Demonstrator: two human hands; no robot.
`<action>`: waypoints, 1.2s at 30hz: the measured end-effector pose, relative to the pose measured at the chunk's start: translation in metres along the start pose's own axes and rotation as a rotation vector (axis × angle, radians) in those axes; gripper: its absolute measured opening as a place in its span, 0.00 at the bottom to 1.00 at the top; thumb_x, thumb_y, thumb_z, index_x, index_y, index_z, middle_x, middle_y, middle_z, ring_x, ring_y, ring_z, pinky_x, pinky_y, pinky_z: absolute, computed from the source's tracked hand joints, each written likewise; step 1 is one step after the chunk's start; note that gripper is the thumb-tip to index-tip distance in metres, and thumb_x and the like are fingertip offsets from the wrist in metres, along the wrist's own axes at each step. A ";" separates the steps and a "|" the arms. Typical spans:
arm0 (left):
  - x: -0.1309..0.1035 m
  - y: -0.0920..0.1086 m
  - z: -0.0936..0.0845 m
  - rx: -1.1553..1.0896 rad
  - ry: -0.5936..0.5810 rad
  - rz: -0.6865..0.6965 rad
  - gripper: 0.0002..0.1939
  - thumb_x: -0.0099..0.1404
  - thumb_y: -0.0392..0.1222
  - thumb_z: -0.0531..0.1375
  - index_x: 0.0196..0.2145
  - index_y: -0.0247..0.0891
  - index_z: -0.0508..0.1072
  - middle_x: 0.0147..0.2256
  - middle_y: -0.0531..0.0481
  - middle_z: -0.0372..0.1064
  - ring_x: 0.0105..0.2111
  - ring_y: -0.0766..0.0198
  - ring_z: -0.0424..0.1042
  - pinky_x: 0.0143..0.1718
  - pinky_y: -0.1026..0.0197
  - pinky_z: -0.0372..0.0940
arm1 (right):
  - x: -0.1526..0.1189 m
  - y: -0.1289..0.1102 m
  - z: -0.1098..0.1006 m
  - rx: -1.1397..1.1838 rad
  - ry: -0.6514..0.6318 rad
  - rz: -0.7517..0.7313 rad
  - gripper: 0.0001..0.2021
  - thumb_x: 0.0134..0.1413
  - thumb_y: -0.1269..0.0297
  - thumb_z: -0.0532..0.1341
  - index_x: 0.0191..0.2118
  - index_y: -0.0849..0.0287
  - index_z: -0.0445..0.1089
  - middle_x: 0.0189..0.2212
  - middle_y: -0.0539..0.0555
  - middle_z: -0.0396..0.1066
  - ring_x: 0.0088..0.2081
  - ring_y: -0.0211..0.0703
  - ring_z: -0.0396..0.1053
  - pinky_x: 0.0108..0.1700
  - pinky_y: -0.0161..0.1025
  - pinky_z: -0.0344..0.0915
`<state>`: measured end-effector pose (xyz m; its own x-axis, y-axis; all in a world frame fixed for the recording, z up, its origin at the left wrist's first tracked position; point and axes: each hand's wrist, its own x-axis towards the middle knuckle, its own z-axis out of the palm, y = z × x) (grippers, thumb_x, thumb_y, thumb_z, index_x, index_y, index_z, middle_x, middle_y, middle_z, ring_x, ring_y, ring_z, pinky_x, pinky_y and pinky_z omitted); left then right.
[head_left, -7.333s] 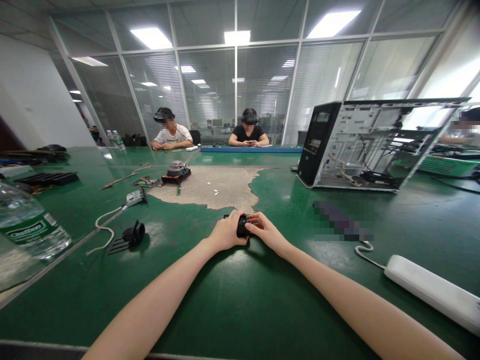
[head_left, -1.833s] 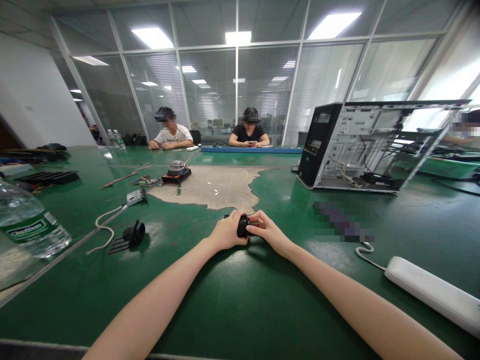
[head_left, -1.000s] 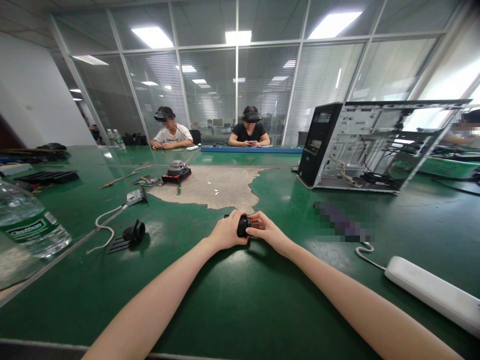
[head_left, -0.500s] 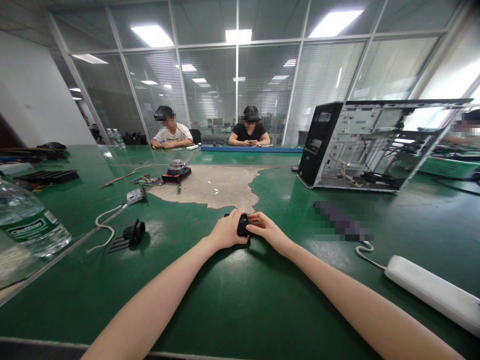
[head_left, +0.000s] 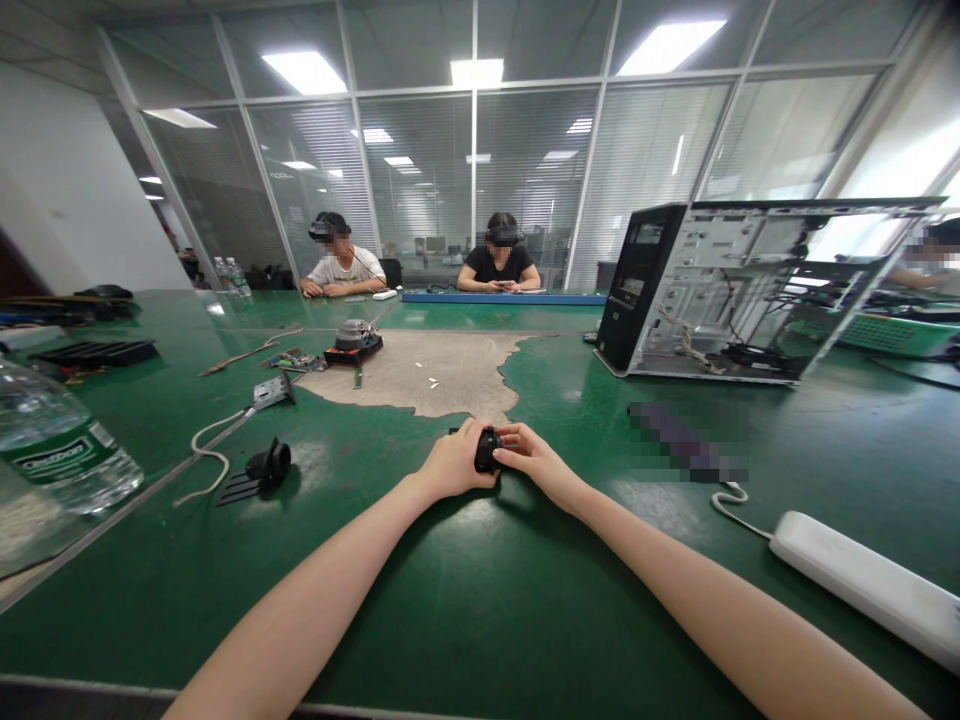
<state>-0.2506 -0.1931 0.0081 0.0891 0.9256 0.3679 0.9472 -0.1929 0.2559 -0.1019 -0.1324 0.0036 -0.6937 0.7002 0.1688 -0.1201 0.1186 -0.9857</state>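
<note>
My left hand (head_left: 454,462) is closed around a small black rounded part (head_left: 485,450), just above the green table and short of its bare patch. The fingertips of my right hand (head_left: 529,455) press on the right side of that same part. Much of it is hidden by my fingers, so its exact kind does not show. To the left lies a black piece with a round end and flat prongs (head_left: 266,465). Beyond it is a metal bracket with a pale cable (head_left: 271,392).
On the right stand an opened computer case (head_left: 720,290) and a white power strip (head_left: 862,580), with a blurred dark object (head_left: 679,440) between. A water bottle (head_left: 64,450) is at the left edge. A speaker-like unit (head_left: 354,342) sits farther back. Two people sit across the table.
</note>
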 end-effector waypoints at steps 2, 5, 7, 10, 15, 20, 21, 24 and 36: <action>0.000 -0.001 0.001 -0.001 -0.001 0.000 0.32 0.46 0.48 0.59 0.47 0.41 0.52 0.44 0.48 0.59 0.39 0.57 0.66 0.37 0.58 0.62 | 0.000 0.001 -0.002 -0.001 -0.027 -0.008 0.15 0.39 0.65 0.62 0.36 0.56 0.59 0.34 0.50 0.64 0.37 0.39 0.64 0.42 0.42 0.60; 0.000 -0.002 0.002 0.004 -0.011 -0.010 0.34 0.44 0.46 0.60 0.48 0.41 0.51 0.44 0.48 0.58 0.40 0.56 0.66 0.37 0.58 0.62 | 0.000 0.001 -0.004 0.013 -0.091 -0.036 0.18 0.35 0.67 0.64 0.35 0.56 0.57 0.34 0.49 0.65 0.38 0.39 0.64 0.43 0.42 0.60; 0.001 -0.002 0.002 0.005 -0.010 -0.013 0.34 0.44 0.47 0.60 0.48 0.40 0.51 0.44 0.48 0.58 0.39 0.56 0.66 0.37 0.58 0.62 | -0.001 -0.001 -0.003 0.020 -0.095 -0.039 0.17 0.36 0.67 0.64 0.34 0.56 0.57 0.33 0.49 0.65 0.37 0.39 0.65 0.42 0.42 0.60; 0.001 -0.001 0.001 0.003 -0.006 -0.014 0.33 0.45 0.48 0.59 0.48 0.40 0.51 0.44 0.47 0.58 0.39 0.56 0.66 0.37 0.58 0.62 | -0.002 -0.003 0.000 0.027 -0.057 -0.032 0.14 0.39 0.64 0.62 0.32 0.56 0.57 0.32 0.49 0.65 0.35 0.37 0.65 0.40 0.41 0.61; 0.000 0.000 0.000 0.003 -0.010 -0.017 0.32 0.46 0.48 0.59 0.47 0.41 0.52 0.44 0.48 0.59 0.39 0.56 0.67 0.37 0.58 0.62 | -0.001 -0.001 0.002 0.001 -0.005 -0.012 0.14 0.40 0.62 0.61 0.35 0.56 0.58 0.32 0.49 0.64 0.35 0.37 0.65 0.41 0.41 0.61; 0.000 0.000 0.000 0.003 -0.009 -0.013 0.32 0.45 0.48 0.59 0.47 0.41 0.52 0.44 0.48 0.59 0.38 0.57 0.67 0.37 0.58 0.62 | -0.001 0.001 -0.002 0.034 -0.062 -0.022 0.17 0.37 0.63 0.63 0.36 0.55 0.57 0.34 0.50 0.64 0.37 0.38 0.64 0.41 0.42 0.61; 0.000 -0.001 0.000 0.002 -0.013 -0.010 0.33 0.45 0.48 0.59 0.47 0.41 0.52 0.44 0.48 0.59 0.38 0.57 0.67 0.37 0.58 0.62 | -0.001 0.000 -0.002 0.038 -0.078 -0.033 0.18 0.36 0.64 0.64 0.35 0.55 0.57 0.35 0.49 0.64 0.37 0.38 0.64 0.42 0.42 0.60; 0.000 0.000 -0.001 0.006 -0.018 -0.014 0.32 0.45 0.48 0.59 0.47 0.41 0.52 0.44 0.48 0.59 0.38 0.56 0.67 0.36 0.59 0.62 | -0.003 -0.003 -0.001 0.026 -0.078 -0.046 0.17 0.36 0.65 0.64 0.34 0.55 0.57 0.34 0.49 0.65 0.37 0.38 0.65 0.42 0.41 0.60; 0.000 0.001 -0.001 0.003 -0.024 -0.024 0.33 0.46 0.48 0.59 0.48 0.41 0.51 0.44 0.47 0.58 0.40 0.56 0.66 0.39 0.57 0.62 | -0.001 -0.001 -0.002 -0.006 -0.040 -0.006 0.16 0.38 0.63 0.63 0.35 0.56 0.58 0.34 0.50 0.64 0.37 0.39 0.64 0.42 0.42 0.60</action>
<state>-0.2503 -0.1933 0.0096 0.0741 0.9375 0.3399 0.9502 -0.1699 0.2614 -0.0997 -0.1323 0.0039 -0.7207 0.6709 0.1746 -0.1201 0.1272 -0.9846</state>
